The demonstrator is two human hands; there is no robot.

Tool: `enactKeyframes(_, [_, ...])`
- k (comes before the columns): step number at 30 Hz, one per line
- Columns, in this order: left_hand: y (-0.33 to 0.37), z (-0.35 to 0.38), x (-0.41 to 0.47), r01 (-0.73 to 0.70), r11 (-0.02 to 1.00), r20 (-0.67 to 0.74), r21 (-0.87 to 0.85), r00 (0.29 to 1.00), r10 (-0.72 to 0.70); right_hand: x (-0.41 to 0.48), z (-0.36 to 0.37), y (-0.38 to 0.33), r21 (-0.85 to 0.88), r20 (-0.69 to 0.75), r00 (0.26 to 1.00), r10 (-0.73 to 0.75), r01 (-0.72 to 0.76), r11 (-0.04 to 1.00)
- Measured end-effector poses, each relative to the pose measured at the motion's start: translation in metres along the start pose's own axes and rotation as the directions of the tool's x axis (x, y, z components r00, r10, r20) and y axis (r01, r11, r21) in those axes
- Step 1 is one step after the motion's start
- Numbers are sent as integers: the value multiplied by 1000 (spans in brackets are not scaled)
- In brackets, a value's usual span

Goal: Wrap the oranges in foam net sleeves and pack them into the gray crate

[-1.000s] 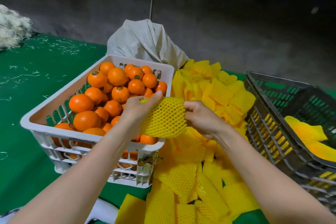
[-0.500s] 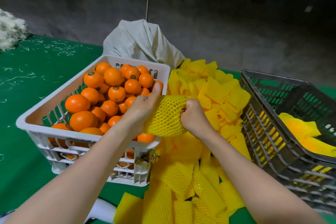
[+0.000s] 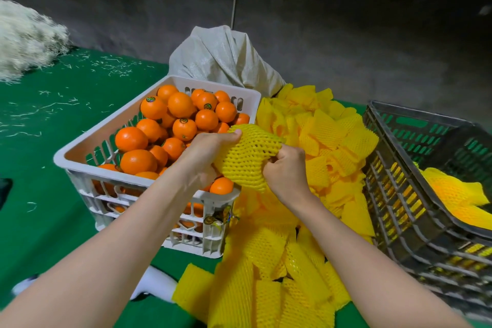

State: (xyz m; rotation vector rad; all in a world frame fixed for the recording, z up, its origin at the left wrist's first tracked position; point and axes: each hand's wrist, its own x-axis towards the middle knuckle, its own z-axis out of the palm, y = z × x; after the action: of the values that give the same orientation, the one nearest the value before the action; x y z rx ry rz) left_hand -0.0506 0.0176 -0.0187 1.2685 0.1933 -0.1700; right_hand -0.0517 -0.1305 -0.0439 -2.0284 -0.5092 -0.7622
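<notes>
A: Head view. Position of the held sleeve (image 3: 245, 160)?
B: Over the near right corner of the white crate (image 3: 80, 165), stretched between both hands, bulging; no telling whether anything inside.
A: Grip?
B: Clamped at both ends. Curled round the left end: left hand (image 3: 207, 152), thumb on top. Fisted tight on the right end: right hand (image 3: 286, 170), knuckles up.
A: Oranges (image 3: 181, 106)?
B: Heaped bare inside the white crate, several stickered.
A: Gray crate (image 3: 394, 194)?
B: Well right of the white crate, tilted, yellow netting (image 3: 452, 194) lying inside.
A: Between the two?
B: Loose sleeve pile (image 3: 327, 136), touching the white crate's right wall, spilling past its near corner.
A: Behind the white crate?
B: Pale sack (image 3: 221, 58), just beside the far wall. Far left of the crate, white shredded heap (image 3: 24, 37) on green cloth (image 3: 53, 208).
</notes>
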Motion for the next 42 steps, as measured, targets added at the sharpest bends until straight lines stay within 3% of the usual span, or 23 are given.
enactKeyframes(6, [-1, -6, -16, 17, 998, 18, 52, 1000, -18, -16, 7, -4, 105, -8, 1000, -19, 19, 994])
enactKeyframes(9, [-2, -13, -24, 42, 997, 1, 70, 999, -42, -23, 10, 0, 93, 93, 992, -81, 72, 993])
enactKeyframes(12, [-4, -19, -32, 46, 995, -11, 88, 999, -45, -25, 10, 0, 286, 197, 979, -55, -3, 958])
enactKeyframes(16, [-8, -21, -42, 31, 993, -34, 116, 999, -27, -28, 7, -10, 366, 231, 950, -208, 113, 924])
enactKeyframes(20, [-10, -22, -54, 34, 998, -21, 54, 999, -33, -32, 5, -7, 268, 347, 908, -234, 143, 953])
enactKeyframes(23, [-13, -21, -62, 55, 998, 2, -1, 998, -55, -36, 2, -9, 297, 347, 892, -291, 190, 936])
enactKeyframes(28, [-20, -16, -70, 111, 985, 11, -136, 994, -110, -43, 0, -12, 477, 288, 951, -116, -38, 878])
enactKeyframes(30, [-22, -14, -71, 104, 982, 19, -156, 995, -102, -46, -5, -20, 461, 197, 980, -6, -87, 883])
enactKeyframes(32, [-24, -13, -73, 82, 987, 29, -141, 996, -79, -52, -7, -18, 527, 162, 987, -16, -72, 846])
enactKeyframes(35, [-28, -9, -76, 35, 990, 49, -138, 998, -29, -54, -9, -13, 329, 63, 995, -84, 58, 943])
enactKeyframes(42, [-29, 3, -77, -1, 992, -65, -129, 998, -8, -48, -26, -14, 179, 79, 946, -316, 298, 938])
